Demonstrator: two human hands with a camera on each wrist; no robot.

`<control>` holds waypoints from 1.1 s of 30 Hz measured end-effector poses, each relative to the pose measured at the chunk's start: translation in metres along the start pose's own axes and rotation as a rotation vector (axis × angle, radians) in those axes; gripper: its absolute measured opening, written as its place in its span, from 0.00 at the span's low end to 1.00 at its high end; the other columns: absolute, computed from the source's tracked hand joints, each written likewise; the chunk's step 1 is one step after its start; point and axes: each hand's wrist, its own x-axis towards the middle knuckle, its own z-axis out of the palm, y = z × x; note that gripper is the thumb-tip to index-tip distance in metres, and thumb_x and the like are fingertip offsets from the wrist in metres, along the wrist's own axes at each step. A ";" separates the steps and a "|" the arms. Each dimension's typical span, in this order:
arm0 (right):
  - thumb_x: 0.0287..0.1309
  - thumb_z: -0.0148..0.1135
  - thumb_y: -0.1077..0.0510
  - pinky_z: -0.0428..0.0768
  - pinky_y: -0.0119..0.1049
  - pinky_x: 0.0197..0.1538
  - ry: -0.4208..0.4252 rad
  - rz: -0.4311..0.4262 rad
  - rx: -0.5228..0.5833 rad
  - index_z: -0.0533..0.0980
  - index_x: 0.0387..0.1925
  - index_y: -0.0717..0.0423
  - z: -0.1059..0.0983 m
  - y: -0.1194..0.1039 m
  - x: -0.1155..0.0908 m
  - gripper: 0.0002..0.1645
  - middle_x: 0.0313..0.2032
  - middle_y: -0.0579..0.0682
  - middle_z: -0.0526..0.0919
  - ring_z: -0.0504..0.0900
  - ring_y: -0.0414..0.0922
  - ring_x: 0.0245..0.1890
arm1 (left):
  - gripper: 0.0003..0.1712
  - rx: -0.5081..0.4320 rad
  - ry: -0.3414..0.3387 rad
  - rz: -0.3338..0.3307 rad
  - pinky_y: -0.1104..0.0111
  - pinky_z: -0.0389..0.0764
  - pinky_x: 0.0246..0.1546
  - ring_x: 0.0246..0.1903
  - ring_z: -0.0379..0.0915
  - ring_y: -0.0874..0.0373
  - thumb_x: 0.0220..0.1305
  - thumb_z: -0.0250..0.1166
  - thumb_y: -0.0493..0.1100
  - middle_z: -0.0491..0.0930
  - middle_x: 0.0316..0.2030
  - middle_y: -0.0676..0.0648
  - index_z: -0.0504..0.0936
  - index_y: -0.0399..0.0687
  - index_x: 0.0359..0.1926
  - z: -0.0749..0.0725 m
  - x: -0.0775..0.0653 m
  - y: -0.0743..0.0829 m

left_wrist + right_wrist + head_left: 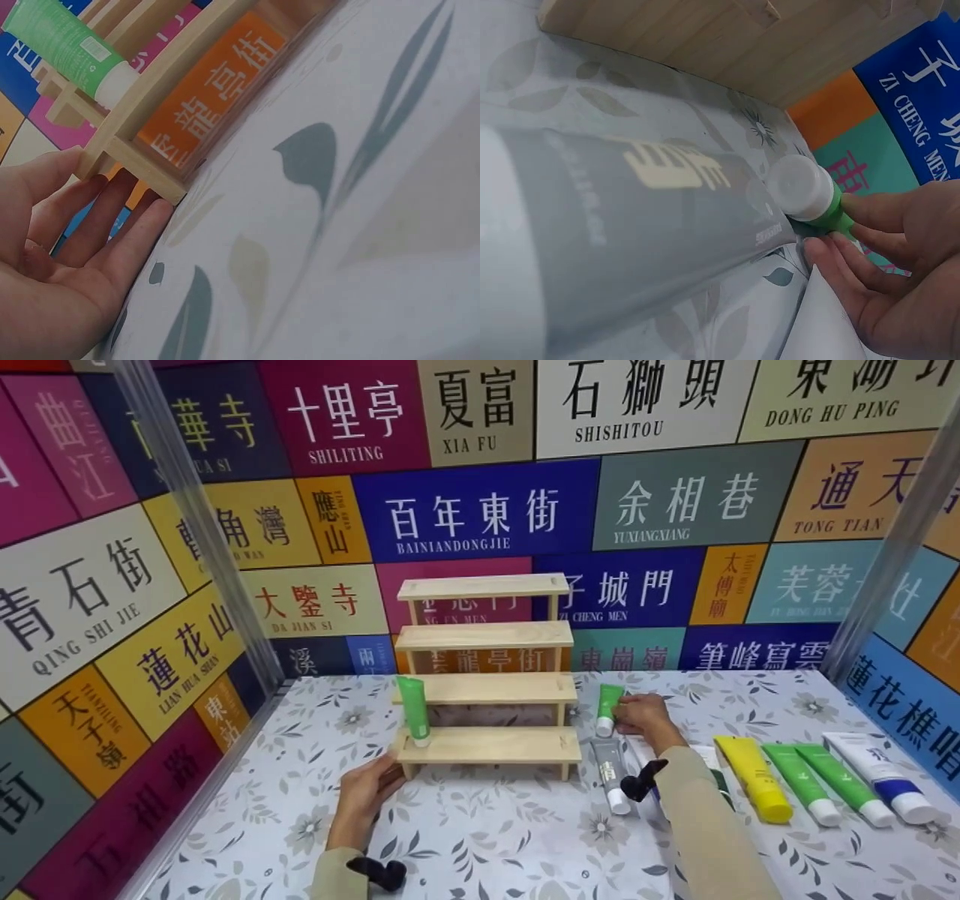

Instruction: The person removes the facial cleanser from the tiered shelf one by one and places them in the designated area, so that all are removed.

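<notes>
A four-tier wooden display rack (487, 744) stands on the table. A green tube (415, 712) with a white cap stands cap-down at the left end of its lowest tier. My left hand (367, 793) holds that tier's left end, its thumb at the board's corner and its fingers by the leg in the left wrist view. Right of the rack, my right hand (646, 720) pinches another green tube (609, 703), whose white cap (799, 187) points toward me. Just in front of it lies a grey tube (609, 769) with a white cap, large in the right wrist view.
To the right lie a yellow tube (750, 772), two green tubes (799, 780) and a white tube (874, 765) with a blue band. My right sleeve (709, 825) partly hides more tubes. A sign-patterned wall (472, 517) rises behind the rack.
</notes>
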 end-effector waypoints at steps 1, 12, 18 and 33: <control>0.64 0.60 0.65 0.90 0.35 0.43 0.000 0.001 -0.002 0.62 0.69 0.73 0.000 0.000 0.000 0.35 0.36 0.51 0.85 0.84 0.41 0.36 | 0.28 0.000 -0.004 0.003 0.60 0.87 0.54 0.51 0.84 0.46 0.69 0.66 0.44 0.82 0.54 0.31 0.74 0.28 0.62 0.000 0.000 0.000; 0.67 0.58 0.64 0.89 0.38 0.49 0.006 -0.011 -0.075 0.64 0.70 0.70 0.002 0.003 0.003 0.32 0.56 0.67 0.80 0.85 0.45 0.44 | 0.30 -0.050 -0.011 -0.005 0.59 0.88 0.52 0.46 0.87 0.47 0.67 0.68 0.42 0.86 0.47 0.33 0.73 0.26 0.62 0.000 0.002 -0.001; 0.67 0.58 0.62 0.86 0.45 0.57 0.081 -0.100 -0.093 0.68 0.66 0.69 0.008 -0.008 -0.005 0.29 0.58 0.67 0.78 0.82 0.57 0.55 | 0.30 -0.032 -0.008 -0.009 0.59 0.87 0.53 0.48 0.86 0.46 0.67 0.68 0.44 0.85 0.50 0.33 0.74 0.28 0.62 -0.002 0.004 0.001; 0.68 0.58 0.65 0.87 0.29 0.48 0.221 -0.409 0.106 0.76 0.59 0.64 0.044 -0.068 -0.061 0.20 0.57 0.64 0.81 0.81 0.39 0.46 | 0.29 -0.024 0.001 0.012 0.59 0.87 0.53 0.46 0.85 0.49 0.68 0.66 0.42 0.86 0.47 0.34 0.73 0.25 0.62 0.001 -0.002 0.002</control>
